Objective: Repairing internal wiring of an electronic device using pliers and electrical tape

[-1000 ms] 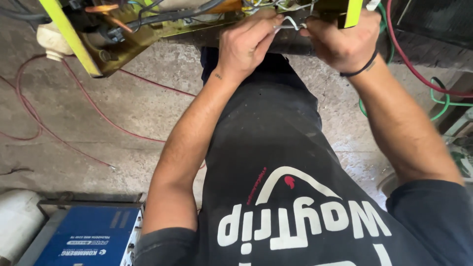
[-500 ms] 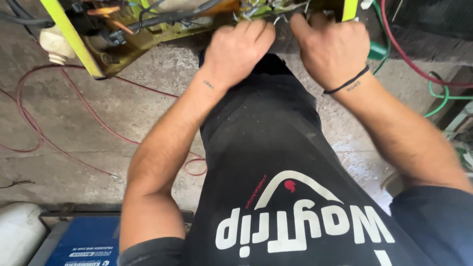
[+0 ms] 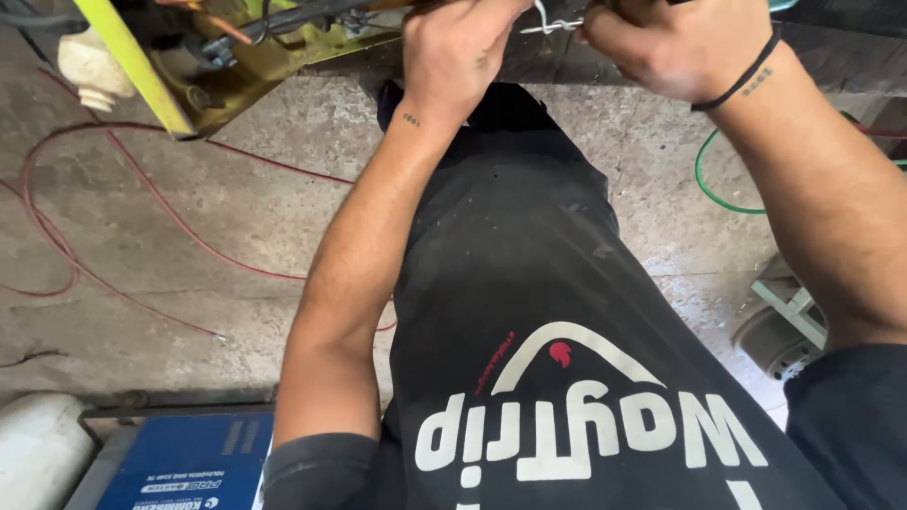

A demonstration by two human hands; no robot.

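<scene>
My left hand (image 3: pixel 463 52) and my right hand (image 3: pixel 675 42) are raised at the top edge of the head view. Between them runs a small bent metal wire clip (image 3: pixel 548 21), and both hands pinch it at its ends. The fingers are closed around it, with the fingertips partly cut off by the frame's top edge. A black band sits on my right wrist. Just left of my left hand is a yellow-green metal frame (image 3: pixel 142 71) with wires and parts inside it.
Red cable (image 3: pixel 113 189) loops over the concrete floor at the left. A green hose (image 3: pixel 704 184) curves at the right. A blue box (image 3: pixel 179 463) and a white cylinder (image 3: pixel 33 449) lie at the bottom left. A grey wheeled stand (image 3: pixel 784 321) is at the right.
Both hands have stayed at the machine, and the view has tilted down so they sit at the top edge. The wire clip shows between the fingers again.
</scene>
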